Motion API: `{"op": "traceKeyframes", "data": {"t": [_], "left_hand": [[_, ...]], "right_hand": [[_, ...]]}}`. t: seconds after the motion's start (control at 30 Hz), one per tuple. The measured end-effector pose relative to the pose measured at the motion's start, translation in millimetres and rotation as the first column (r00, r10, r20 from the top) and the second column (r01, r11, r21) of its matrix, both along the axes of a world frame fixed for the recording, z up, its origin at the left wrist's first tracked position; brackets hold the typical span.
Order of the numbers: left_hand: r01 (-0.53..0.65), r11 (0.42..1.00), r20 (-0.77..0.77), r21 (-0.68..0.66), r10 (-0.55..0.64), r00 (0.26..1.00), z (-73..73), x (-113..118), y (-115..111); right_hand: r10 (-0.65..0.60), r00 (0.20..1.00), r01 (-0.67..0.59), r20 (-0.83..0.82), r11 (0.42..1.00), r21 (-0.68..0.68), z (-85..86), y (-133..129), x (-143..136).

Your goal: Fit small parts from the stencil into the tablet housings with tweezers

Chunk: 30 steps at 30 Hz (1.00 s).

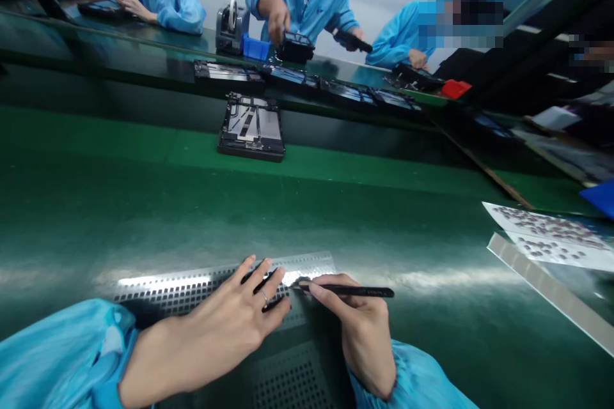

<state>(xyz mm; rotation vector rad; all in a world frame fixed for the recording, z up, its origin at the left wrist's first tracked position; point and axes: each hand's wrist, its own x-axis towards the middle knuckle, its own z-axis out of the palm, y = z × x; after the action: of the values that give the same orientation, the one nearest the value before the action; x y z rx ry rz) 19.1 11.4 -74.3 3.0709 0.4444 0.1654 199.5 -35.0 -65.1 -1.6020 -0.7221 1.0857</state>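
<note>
A clear sheet with rows of small dark squares (187, 294) lies on the green table. My left hand (230, 319) rests flat on it, fingers spread, with a ring on one finger. My right hand (362, 313) pinches black tweezers (369, 291), whose tips point left to the sheet's right part, close to my left fingertips. What the tips touch is too small to make out. A second sheet with dark squares (292, 380) lies nearer to me, below the first, partly cut off by the frame's bottom edge.
An open device (252, 126) sits on the green strip ahead. More devices (292, 75) line the far ledge, by a blue bin (256, 48). Several people in blue work behind. At right lie white sheets with dark pieces (547, 230) and a pale strip (551, 287).
</note>
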Motion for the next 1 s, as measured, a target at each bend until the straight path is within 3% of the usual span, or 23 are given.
{"op": "traceKeyframes", "data": {"t": [0.17, 0.3, 0.4, 0.53, 0.63, 0.73, 0.8, 0.87, 1.0], "left_hand": [[0.001, 0.999, 0.012, 0.043, -0.002, 1.0, 10.5, -4.6, -0.9], [-0.01, 0.998, -0.008, -0.058, 0.009, 1.0, 10.1, -8.1, 8.5], [-0.157, 0.974, -0.058, -0.161, 0.149, 0.987, 12.5, -10.7, 35.7], [-0.495, 0.847, -0.135, -0.195, 0.477, 0.869, 19.0, -21.8, 94.5], [-0.677, 0.72, -0.093, -0.154, 0.671, 0.735, 14.6, -36.3, 140.6], [-0.809, 0.562, -0.029, -0.174, 0.818, 0.575, 4.4, -48.0, 176.7], [-0.848, 0.488, 0.004, -0.207, 0.867, 0.498, -1.8, -50.6, 192.0], [-0.858, 0.457, 0.035, -0.234, 0.886, 0.462, -6.0, -49.1, 199.8], [-0.855, 0.462, 0.101, -0.234, 0.887, 0.451, -10.1, -40.8, 195.4]], "right_hand": [[0.002, 0.993, -0.002, -0.12, 1.0, 0.002, 8.6, 7.3, 3.1], [0.035, 0.985, -0.024, -0.17, 0.998, 0.066, 21.6, 32.6, 9.8], [0.075, 0.982, -0.047, -0.176, 0.987, 0.156, 29.8, 68.1, 11.8], [0.13, 0.979, -0.092, -0.156, 0.968, 0.235, 28.8, 124.2, 4.9], [0.133, 0.979, -0.089, -0.157, 0.962, 0.257, 15.9, 164.2, -5.2], [0.127, 0.978, -0.079, -0.165, 0.958, 0.275, -3.8, 198.9, -17.2], [0.141, 0.975, -0.086, -0.172, 0.952, 0.293, -17.0, 217.6, -26.4], [0.168, 0.969, -0.104, -0.181, 0.943, 0.317, -27.4, 231.7, -35.8], [0.236, 0.955, -0.157, -0.182, 0.917, 0.366, -34.7, 242.3, -47.0]]}}
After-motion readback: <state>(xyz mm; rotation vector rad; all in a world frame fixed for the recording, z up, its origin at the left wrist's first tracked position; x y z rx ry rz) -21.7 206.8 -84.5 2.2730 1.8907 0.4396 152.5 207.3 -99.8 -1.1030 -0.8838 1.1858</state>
